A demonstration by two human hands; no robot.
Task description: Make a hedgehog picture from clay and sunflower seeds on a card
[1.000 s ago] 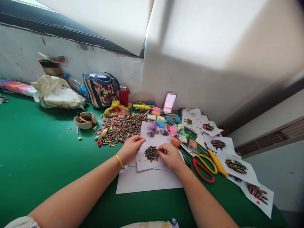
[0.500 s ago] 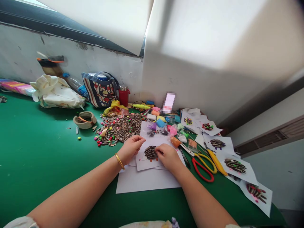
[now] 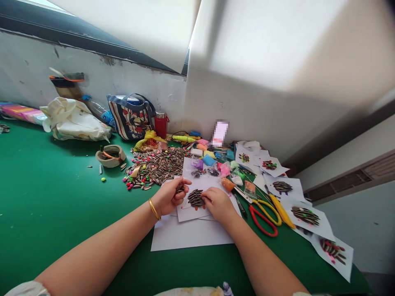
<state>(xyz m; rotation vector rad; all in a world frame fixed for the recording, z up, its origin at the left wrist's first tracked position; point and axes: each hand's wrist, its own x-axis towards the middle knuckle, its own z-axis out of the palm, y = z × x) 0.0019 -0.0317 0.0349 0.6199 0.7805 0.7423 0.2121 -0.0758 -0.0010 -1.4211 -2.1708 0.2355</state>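
Head view: left hand (image 3: pixel 169 197) half-curls around several seeds (image 3: pixel 180 189), right hand (image 3: pixel 218 202) pinches at one seed picture (image 3: pixel 195 198), hold unclear.

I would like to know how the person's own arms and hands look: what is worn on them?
Both the left hand and the right hand are without gloves. A smooth, round, gold-coloured bangle circles the left wrist; none shows on the right. The forearms are uncovered. A whitish left sleeve shows at the bottom edge, and a sliver of right sleeve.
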